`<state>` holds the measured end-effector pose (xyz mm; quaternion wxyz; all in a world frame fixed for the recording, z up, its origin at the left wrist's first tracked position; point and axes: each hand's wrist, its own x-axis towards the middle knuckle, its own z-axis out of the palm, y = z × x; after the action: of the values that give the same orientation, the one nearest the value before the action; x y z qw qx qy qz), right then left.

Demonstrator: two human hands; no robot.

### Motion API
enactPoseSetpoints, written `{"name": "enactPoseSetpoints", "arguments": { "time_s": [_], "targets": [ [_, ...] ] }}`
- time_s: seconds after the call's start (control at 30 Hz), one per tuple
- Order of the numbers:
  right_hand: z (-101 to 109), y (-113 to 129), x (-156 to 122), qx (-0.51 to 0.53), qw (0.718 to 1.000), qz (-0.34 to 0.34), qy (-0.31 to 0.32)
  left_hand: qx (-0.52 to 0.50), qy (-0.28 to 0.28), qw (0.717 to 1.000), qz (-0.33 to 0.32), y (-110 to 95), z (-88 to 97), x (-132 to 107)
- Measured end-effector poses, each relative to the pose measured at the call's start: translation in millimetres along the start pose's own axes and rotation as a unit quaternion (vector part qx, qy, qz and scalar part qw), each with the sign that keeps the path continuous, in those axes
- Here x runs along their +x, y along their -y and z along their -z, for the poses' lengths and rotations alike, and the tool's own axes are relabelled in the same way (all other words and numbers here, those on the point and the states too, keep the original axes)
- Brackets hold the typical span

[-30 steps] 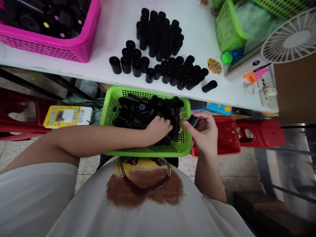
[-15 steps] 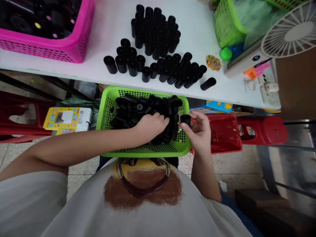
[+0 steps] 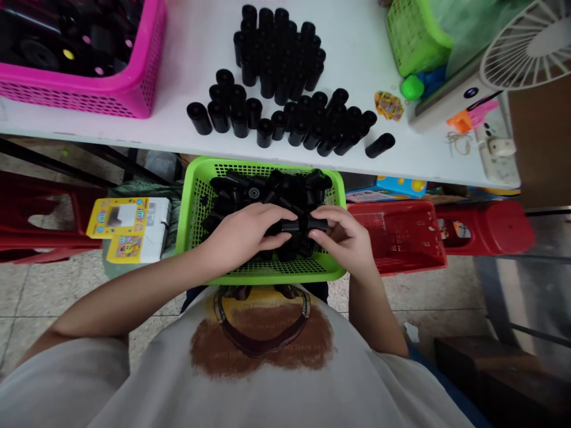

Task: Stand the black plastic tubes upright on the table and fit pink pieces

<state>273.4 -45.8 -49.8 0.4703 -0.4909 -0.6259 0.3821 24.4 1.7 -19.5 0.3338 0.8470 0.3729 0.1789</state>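
Left hand (image 3: 247, 235) and right hand (image 3: 347, 239) pinch one black canister (image 3: 298, 226) in one basket (image 3: 193, 202)

Black canisters (image 3: 254, 193) fill a green lattice basket (image 3: 193, 196); pink basket's (image 3: 134, 98) contents seem dark.

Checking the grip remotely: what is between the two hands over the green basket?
Head view: a black canister lying crosswise, gripped at its ends by the left hand and right hand, above the loose canisters in the green basket.
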Motion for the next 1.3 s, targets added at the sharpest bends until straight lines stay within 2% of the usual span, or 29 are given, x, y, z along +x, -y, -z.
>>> {"name": "enactPoseSetpoints", "arguments": {
  "time_s": [0.1, 0.3, 0.43, 0.57, 0.73, 0.8, 0.87, 0.93, 1.03, 1.1, 1.2, 1.3],
  "targets": [
    [-1, 0, 0, 0.009, 1.0, 0.001, -0.019, -0.017, -0.002, 1.0, 0.01, 0, 1.8, 0],
    [-6, -2, -1, 0.032, 0.999, -0.023, -0.014, -0.065, 0.0, 0.998, 0.002, -1, 8.2, 0],
    [-9, 0, -3, 0.029, 1.0, -0.007, -0.009, -0.126, 0.024, 0.991, 0.039, -1, 14.2, -1],
    [-16, 9, -5, -0.041, 0.998, 0.041, -0.015, -0.191, 0.04, 0.978, 0.08, 4, 8.9, -4],
    [-35, 19, -7, -0.134, 0.982, 0.13, 0.028, -0.204, 0.029, 0.977, 0.05, 4, -8.9, -9],
    [-40, 20, -6, -0.153, 0.977, 0.141, 0.054, -0.193, 0.018, 0.98, 0.049, 2, -10.6, -11],
    [-36, 18, 0, -0.18, 0.972, 0.134, 0.07, -0.184, 0.01, 0.981, 0.061, 1, -7.7, -15],
    [-20, 12, 13, -0.224, 0.967, 0.119, 0.03, -0.176, -0.016, 0.98, 0.088, 2, -2.7, -19],
    [19, -8, 46, -0.296, 0.942, 0.081, -0.136, -0.161, -0.085, 0.977, 0.11, 8, 2.7, -30],
    [43, -24, 69, -0.325, 0.919, 0.055, -0.218, -0.163, -0.121, 0.973, 0.112, 15, 4.6, -36],
    [62, -44, 96, -0.365, 0.887, 0.012, -0.282, -0.177, -0.175, 0.96, 0.128, 26, 9.6, -43],
    [63, -51, 109, -0.366, 0.885, -0.014, -0.289, -0.198, -0.2, 0.947, 0.154, 32, 20.0, -47]
  ]
}}
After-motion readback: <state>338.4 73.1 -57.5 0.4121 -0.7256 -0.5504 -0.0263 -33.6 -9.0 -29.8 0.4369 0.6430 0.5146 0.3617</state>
